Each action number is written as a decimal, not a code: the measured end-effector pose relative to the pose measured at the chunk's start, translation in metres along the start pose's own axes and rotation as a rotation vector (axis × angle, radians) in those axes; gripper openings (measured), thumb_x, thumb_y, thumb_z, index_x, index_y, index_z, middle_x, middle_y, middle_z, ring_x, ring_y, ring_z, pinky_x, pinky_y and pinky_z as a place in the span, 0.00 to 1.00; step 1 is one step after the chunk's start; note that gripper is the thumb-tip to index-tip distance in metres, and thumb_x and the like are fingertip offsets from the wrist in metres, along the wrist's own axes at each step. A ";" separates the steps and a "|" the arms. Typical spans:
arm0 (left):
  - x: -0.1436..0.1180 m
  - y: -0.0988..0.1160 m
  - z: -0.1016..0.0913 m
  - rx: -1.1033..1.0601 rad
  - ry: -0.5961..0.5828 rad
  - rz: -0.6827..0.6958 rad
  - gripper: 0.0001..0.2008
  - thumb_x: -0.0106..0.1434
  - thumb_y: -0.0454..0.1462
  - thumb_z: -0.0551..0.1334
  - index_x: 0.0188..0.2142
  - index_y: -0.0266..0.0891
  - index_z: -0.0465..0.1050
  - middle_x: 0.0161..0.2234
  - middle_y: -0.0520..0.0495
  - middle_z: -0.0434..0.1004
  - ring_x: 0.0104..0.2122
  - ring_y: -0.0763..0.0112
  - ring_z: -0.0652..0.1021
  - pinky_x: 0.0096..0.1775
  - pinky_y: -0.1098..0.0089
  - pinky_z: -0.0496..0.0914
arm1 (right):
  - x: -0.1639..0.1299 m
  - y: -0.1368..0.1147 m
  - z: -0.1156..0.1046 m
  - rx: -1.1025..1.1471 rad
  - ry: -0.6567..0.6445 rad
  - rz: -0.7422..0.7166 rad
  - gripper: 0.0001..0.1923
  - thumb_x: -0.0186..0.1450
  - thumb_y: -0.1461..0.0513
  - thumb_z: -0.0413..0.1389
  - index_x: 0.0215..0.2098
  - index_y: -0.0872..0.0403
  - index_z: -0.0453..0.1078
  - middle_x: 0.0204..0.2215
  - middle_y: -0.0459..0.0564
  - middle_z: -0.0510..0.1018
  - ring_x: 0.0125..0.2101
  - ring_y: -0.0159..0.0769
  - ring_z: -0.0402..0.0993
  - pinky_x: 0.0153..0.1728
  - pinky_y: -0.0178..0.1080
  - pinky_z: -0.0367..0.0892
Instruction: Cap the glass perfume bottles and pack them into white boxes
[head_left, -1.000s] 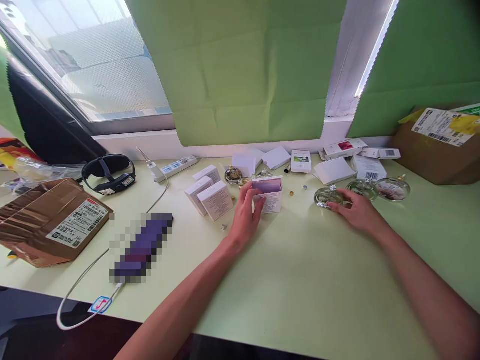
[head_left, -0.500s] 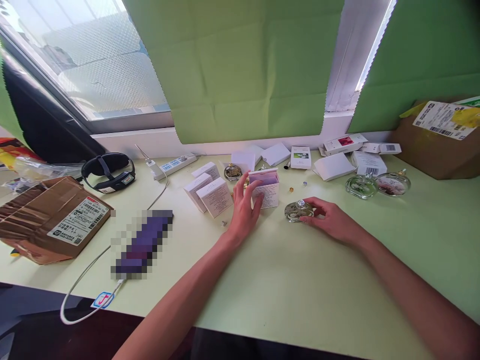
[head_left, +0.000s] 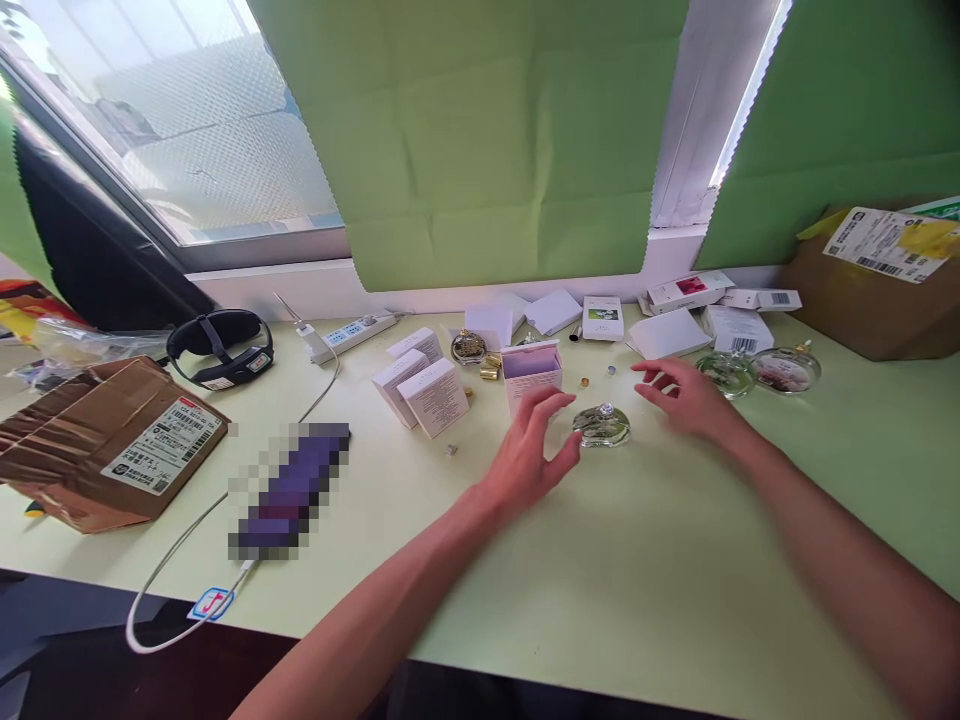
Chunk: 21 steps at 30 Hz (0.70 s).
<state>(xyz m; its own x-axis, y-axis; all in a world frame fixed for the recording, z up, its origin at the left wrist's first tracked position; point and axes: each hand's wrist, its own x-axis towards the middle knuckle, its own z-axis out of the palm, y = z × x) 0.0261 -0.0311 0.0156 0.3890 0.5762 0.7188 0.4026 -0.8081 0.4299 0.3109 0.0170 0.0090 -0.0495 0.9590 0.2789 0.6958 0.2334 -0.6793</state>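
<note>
- Landmark: the lilac-lined box [head_left: 532,375], upright, top uncovered; all positions below refer to it as seen by the wearer.
- Left hand [head_left: 534,455]: just in front of the landmark. Forearm enters from the lower left. Fingers are spread and slightly bent, thumb parted from them, grasp empty. Fingertips point right, toward the clear bottle [head_left: 602,430]; contact with it cannot be confirmed.
- Clear bottle: near the landmark, in front and to its right, upright on the table [head_left: 645,590], glass stopper uppermost.
- Right hand [head_left: 679,395]: right of the landmark, beyond the clear bottle. Forearm enters from the lower right. Fingers are loosely curved and parted, directed left, grasp empty.
- Brown carton [head_left: 60,440]: far left of the landmark, label facing the wearer.
- Black headset [head_left: 255,360]: left of the landmark, behind the brown carton's right end.
- Pixelated dark object [head_left: 296,490]: left of and in front of the landmark, white cable [head_left: 142,590] at its near end.
- Power strip [head_left: 356,330]: left of and behind the landmark.
- Three white boxes: a standing group just left of the landmark, printed text on the foremost [head_left: 435,397].
- Gold caps [head_left: 490,372]: beside the landmark's left edge.
- Green blind [head_left: 510,140]: hangs behind the landmark; window [head_left: 217,120] to its left.
- Two glass bottles [head_left: 787,370]: well right of the landmark, past the right hand.
- Taped carton [head_left: 874,310]: far right of the landmark, against the wall.
</note>
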 end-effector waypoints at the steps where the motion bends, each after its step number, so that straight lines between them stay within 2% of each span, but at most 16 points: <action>1: -0.002 0.001 0.004 -0.043 -0.096 -0.066 0.25 0.68 0.39 0.60 0.62 0.45 0.56 0.57 0.38 0.64 0.57 0.61 0.72 0.56 0.58 0.71 | 0.008 0.003 0.008 -0.019 -0.011 -0.018 0.20 0.64 0.52 0.57 0.52 0.51 0.74 0.42 0.52 0.74 0.30 0.37 0.74 0.39 0.46 0.73; 3: -0.007 0.000 0.012 -0.101 -0.220 -0.192 0.29 0.69 0.41 0.60 0.65 0.46 0.52 0.62 0.37 0.61 0.59 0.58 0.70 0.58 0.55 0.70 | 0.022 0.008 0.023 -0.037 -0.019 -0.040 0.21 0.63 0.55 0.57 0.53 0.51 0.74 0.46 0.54 0.72 0.30 0.37 0.74 0.43 0.48 0.72; 6: -0.011 -0.005 0.018 -0.147 -0.293 -0.290 0.31 0.69 0.42 0.60 0.67 0.46 0.50 0.62 0.37 0.65 0.61 0.56 0.70 0.59 0.51 0.69 | 0.039 0.012 0.038 -0.047 -0.010 -0.047 0.20 0.64 0.57 0.55 0.53 0.51 0.75 0.52 0.56 0.70 0.30 0.38 0.73 0.45 0.50 0.70; 9: -0.012 -0.010 0.019 -0.155 -0.300 -0.288 0.29 0.69 0.41 0.59 0.67 0.45 0.52 0.60 0.37 0.69 0.61 0.55 0.71 0.60 0.50 0.68 | 0.051 0.013 0.045 -0.024 -0.014 -0.037 0.14 0.63 0.57 0.57 0.45 0.51 0.79 0.48 0.55 0.74 0.32 0.40 0.73 0.46 0.51 0.69; 12: -0.010 -0.011 0.017 -0.150 -0.301 -0.268 0.29 0.69 0.41 0.59 0.66 0.45 0.54 0.59 0.37 0.70 0.60 0.55 0.71 0.60 0.50 0.69 | 0.053 0.010 0.042 0.045 -0.002 0.002 0.10 0.62 0.57 0.59 0.36 0.53 0.80 0.42 0.56 0.77 0.35 0.42 0.74 0.49 0.52 0.69; 14: -0.009 -0.010 0.017 -0.145 -0.311 -0.274 0.28 0.70 0.41 0.59 0.66 0.43 0.55 0.59 0.37 0.71 0.60 0.55 0.72 0.60 0.51 0.69 | 0.045 0.005 0.035 0.127 0.008 0.043 0.13 0.62 0.55 0.60 0.39 0.54 0.80 0.40 0.56 0.78 0.35 0.42 0.75 0.48 0.53 0.70; 17: -0.008 -0.010 0.019 -0.136 -0.316 -0.293 0.27 0.70 0.42 0.58 0.65 0.41 0.56 0.58 0.36 0.72 0.59 0.55 0.73 0.58 0.51 0.70 | 0.020 -0.003 0.018 0.297 -0.027 0.096 0.20 0.65 0.51 0.58 0.49 0.53 0.76 0.37 0.53 0.81 0.36 0.41 0.79 0.45 0.51 0.75; 19: -0.007 -0.010 0.021 -0.127 -0.302 -0.305 0.26 0.70 0.42 0.58 0.65 0.41 0.57 0.56 0.36 0.73 0.57 0.55 0.74 0.56 0.51 0.71 | -0.001 -0.008 0.006 0.413 -0.064 0.123 0.20 0.65 0.49 0.58 0.49 0.51 0.77 0.36 0.51 0.83 0.39 0.41 0.81 0.47 0.50 0.76; 21: -0.006 -0.010 0.023 -0.117 -0.280 -0.316 0.24 0.70 0.42 0.58 0.63 0.42 0.59 0.53 0.37 0.75 0.54 0.55 0.76 0.54 0.51 0.73 | -0.019 -0.012 -0.003 0.616 -0.102 0.216 0.18 0.62 0.50 0.63 0.46 0.49 0.79 0.38 0.50 0.83 0.41 0.41 0.81 0.52 0.50 0.75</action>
<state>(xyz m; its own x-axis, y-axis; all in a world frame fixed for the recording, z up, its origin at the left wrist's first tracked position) 0.0389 -0.0238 -0.0059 0.4777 0.7953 0.3733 0.4474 -0.5859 0.6757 0.3054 -0.0041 0.0142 -0.0432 0.9979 0.0479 0.1616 0.0543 -0.9854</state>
